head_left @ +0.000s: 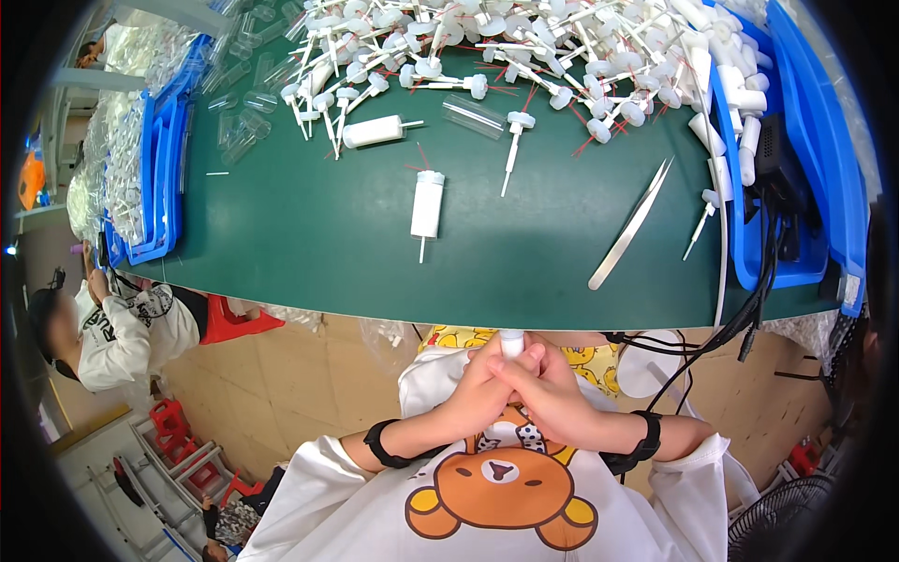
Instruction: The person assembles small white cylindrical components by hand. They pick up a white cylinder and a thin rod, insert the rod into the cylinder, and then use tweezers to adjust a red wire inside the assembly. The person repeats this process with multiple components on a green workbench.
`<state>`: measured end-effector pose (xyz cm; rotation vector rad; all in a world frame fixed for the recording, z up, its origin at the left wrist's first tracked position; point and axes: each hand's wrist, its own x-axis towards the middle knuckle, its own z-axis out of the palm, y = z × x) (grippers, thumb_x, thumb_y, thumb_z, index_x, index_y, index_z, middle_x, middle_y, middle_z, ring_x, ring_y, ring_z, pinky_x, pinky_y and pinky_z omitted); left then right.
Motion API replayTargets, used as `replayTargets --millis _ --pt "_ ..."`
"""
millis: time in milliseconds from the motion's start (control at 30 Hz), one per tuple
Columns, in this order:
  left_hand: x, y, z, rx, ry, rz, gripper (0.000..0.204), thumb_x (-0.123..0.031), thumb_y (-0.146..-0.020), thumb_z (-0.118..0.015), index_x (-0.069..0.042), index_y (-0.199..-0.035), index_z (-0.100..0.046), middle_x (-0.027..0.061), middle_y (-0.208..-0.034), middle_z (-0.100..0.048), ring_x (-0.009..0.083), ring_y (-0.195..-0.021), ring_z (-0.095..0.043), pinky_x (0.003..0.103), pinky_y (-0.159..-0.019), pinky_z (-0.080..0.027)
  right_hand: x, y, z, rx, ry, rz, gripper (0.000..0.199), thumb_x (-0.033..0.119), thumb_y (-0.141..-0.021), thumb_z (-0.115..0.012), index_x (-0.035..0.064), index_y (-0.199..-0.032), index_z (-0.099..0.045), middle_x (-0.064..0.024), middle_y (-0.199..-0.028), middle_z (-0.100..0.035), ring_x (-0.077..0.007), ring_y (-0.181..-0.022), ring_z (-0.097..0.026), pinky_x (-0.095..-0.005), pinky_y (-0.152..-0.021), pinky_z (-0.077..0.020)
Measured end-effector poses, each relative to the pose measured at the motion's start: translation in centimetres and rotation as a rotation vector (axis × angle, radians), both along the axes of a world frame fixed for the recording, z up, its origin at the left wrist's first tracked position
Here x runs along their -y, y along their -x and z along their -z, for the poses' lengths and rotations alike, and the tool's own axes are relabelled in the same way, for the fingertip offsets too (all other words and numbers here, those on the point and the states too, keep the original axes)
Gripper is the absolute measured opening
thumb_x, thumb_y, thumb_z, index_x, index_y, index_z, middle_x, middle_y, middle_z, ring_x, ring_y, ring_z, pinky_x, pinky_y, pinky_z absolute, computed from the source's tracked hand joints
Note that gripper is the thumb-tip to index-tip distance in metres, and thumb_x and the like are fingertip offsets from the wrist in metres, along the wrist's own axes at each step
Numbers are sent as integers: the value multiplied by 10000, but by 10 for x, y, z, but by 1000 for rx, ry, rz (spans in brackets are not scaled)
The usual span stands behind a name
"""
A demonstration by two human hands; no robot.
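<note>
The tabletop (309, 234) is covered in a matt, dark green mat, smooth and even. The tweezers (629, 225) near its right edge are bare metal with a dull silvery sheen. The pump (427, 204) at mid-tabletop and the pile (524, 47) along the far edge are smooth white plastic, slightly glossy. The tubes (474, 115) are clear, shiny plastic. The bins (824, 140) are glossy blue plastic. The sweater (506, 487) is soft white cloth. The wristbands (382, 444) look matt black.

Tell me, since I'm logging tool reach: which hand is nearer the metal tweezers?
Right. The right hand lies below the tweezers; the left hand sits farther left.
</note>
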<state>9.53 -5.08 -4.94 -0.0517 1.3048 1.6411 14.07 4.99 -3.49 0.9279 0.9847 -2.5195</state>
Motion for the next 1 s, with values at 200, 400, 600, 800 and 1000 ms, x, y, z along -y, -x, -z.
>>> replayTargets --millis 200,400,600,800,1000 --pt "-16 -11 -2 -14 24 -173 166 -197 -945 -447 -68 -840 -449 -31 -724 -446 38 -616 -396 188 -512 -328 -3 -9 21 13 -116 -33 257 134 -785 -612 -7 -944 -468 -13 -817 -509 -60 -709 -486 -206 -578 -424" --pt "-25 -20 -8 30 86 -287 180 -189 -942 -445 -59 -818 -442 -15 -676 -458 41 -551 -397 206 -460 -321 -22 -4 8 147 -69 -130 232 158 -783 -595 8 -918 -482 -10 -778 -507 -40 -625 -457 -202 -443 -352" --pt "-40 -28 -12 67 53 -393 169 -176 -941 -436 -58 -819 -439 -10 -679 -465 40 -558 -408 209 -449 -309 -39 1 9 108 -29 -280 299 44 -796 -537 -1 -1086 -482 -99 -1019 -596 -125 -879 -592 -229 -627 -480" --pt "-39 -33 -7 99 -5 -417 88 -106 -907 -427 -58 -835 -443 6 -685 -458 66 -571 -408 227 -469 -334 -42 7 0 185 -34 -266 117 127 -746 -586 51 -825 -546 35 -686 -492 -30 -586 -430 -215 -441 -309" --pt "-43 -35 -6 161 -73 -469 45 -37 -848 -416 -55 -816 -442 9 -677 -447 85 -566 -404 255 -479 -338 -46 11 -8 192 -14 -271 92 135 -747 -587 57 -770 -544 44 -654 -482 -28 -574 -419 -212 -464 -303"
